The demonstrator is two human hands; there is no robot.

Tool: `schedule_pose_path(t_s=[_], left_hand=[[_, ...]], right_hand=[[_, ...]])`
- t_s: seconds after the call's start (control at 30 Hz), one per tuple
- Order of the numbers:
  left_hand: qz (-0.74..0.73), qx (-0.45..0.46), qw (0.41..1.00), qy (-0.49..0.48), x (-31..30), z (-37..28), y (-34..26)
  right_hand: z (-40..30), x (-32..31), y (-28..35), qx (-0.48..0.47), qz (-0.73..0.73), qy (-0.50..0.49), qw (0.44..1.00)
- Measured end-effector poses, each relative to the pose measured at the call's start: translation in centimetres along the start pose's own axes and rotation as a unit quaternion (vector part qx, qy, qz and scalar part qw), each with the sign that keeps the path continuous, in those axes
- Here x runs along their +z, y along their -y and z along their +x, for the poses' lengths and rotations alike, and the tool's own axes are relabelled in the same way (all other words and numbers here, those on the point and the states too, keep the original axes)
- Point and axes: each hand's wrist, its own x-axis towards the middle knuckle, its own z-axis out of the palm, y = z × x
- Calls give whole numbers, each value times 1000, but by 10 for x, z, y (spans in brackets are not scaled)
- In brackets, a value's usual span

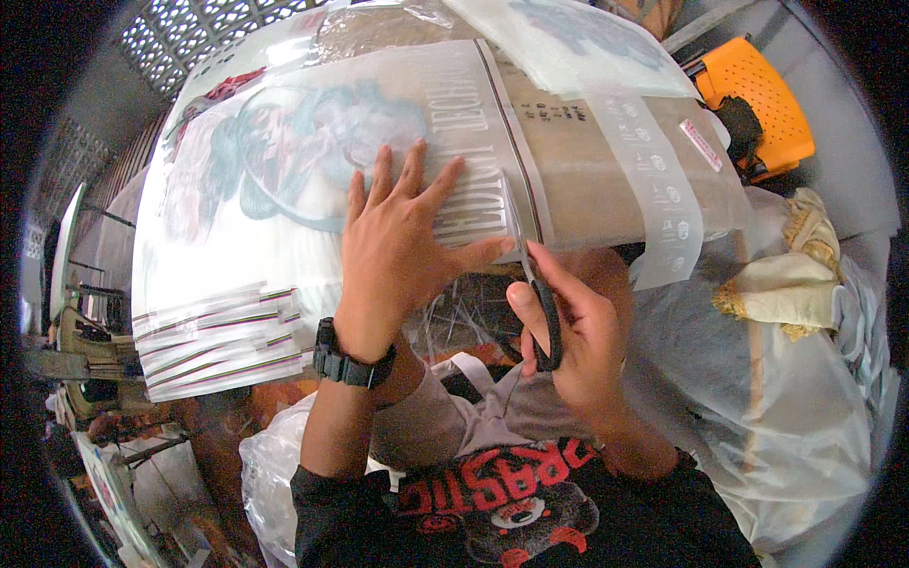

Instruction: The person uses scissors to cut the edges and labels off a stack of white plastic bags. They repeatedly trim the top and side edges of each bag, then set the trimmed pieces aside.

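My left hand lies flat with fingers spread on a translucent printed plastic sheet, which carries a faded picture and large lettering. Black-handled scissors are gripped in my right hand, thumb and fingers through the loops. Their blades point away from me over the sheet's right margin, beside a dark printed stripe. Whether the blades are parted is hard to tell. Several thin cut strips with dark lines rest on the sheet's near left corner.
Beneath the sheet is a brown plastic-wrapped package bearing handwriting. Another printed sheet covers its far side, and a translucent film strip hangs over the near edge. At right are an orange plastic seat, fabric work gloves and clear plastic sheeting.
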Motion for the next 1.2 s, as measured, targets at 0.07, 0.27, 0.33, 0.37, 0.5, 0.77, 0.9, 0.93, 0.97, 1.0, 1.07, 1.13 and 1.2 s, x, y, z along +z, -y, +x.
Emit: schedule_pose_path(t_s=[0.07,0.27,0.33,0.37,0.5,0.77,0.9,0.93,0.97,1.0,1.07,1.13,1.2], left_hand=[[-2,-3,1000,2,-1,0,0],[-4,-3,1000,19,-1,3,0],[2,-6,999,32,-3,3,1],[0,-5,1000,30,-3,3,1],[1,-5,1000,28,-2,3,2],[-14,-6,1000,20,-3,2,2],[-19,-10,1000,17,-4,2,0],[-20,-12,1000,17,-4,2,0],[-21,-11,1000,17,-3,2,0],[-23,-9,1000,17,-3,2,0],[-23,-8,1000,17,-2,2,1],[-20,-9,1000,19,-1,2,2],[-21,-13,999,20,-4,2,1]], right_hand=[[5,0,3,2,-8,0,1000],[14,-2,21,39,-25,-1,999],[18,-2,25,47,-16,5,999],[21,-3,26,36,-31,11,999],[29,-4,32,13,-101,11,995],[48,-5,34,1,-67,40,997],[55,-4,33,0,-38,41,998],[57,-3,32,-2,-26,40,999],[59,-2,31,-3,-16,40,999],[61,-2,30,-4,-5,39,999],[67,-1,28,-13,5,43,999],[73,-3,23,-30,5,53,998],[78,-2,25,-33,-2,56,998]])
